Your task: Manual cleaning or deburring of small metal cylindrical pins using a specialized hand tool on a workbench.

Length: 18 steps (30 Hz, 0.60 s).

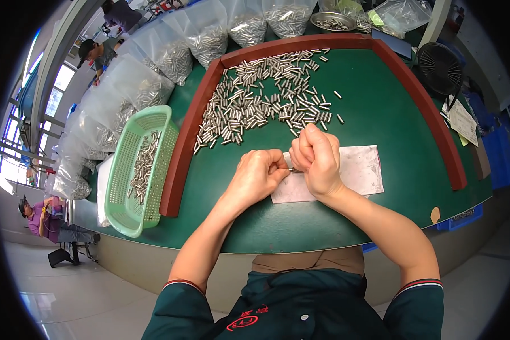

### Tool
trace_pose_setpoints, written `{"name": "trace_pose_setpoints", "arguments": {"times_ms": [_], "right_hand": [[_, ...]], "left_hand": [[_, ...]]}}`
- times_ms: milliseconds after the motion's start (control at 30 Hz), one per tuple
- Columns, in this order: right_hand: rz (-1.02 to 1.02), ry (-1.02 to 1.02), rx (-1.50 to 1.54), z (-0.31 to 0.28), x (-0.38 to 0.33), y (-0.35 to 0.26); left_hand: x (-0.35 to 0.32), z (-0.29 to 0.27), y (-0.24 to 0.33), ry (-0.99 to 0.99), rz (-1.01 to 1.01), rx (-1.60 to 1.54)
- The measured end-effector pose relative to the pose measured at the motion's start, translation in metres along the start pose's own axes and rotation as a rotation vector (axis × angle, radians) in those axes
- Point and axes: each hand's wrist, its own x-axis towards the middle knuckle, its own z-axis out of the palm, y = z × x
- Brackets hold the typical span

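Note:
Over a whitish cloth (364,169) on the green tabletop, my two hands meet with closed fingers. My left hand (258,173) pinches a small shiny metal pin (293,170), whose end shows between the hands. Curled into a fist with the thumb on top, my right hand (319,161) presses up against that same spot; whatever its fingers hold is hidden. Just beyond the hands spreads a loose pile of short metal pins (246,107), some almost touching the right knuckles.
Dark red wooden rails (182,153) border the work area. Left of them stands a green plastic basket (112,192) with more pins. Clear bags of pins (207,42) line the far and left edges. A metal bowl (334,22) and a black fan (440,68) stand at the far right.

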Motion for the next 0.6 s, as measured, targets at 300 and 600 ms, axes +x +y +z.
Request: {"name": "trace_pose_setpoints", "arguments": {"times_ms": [300,600], "right_hand": [[0.14,0.04,0.18,-0.01,0.006,-0.008],[0.161,0.05,0.161,-0.004,0.007,-0.008]], "left_hand": [[0.004,-0.019,-0.021,-0.07,-0.06,-0.727],[0.01,-0.033,-0.05,-0.257,-0.043,-1.849]]}}
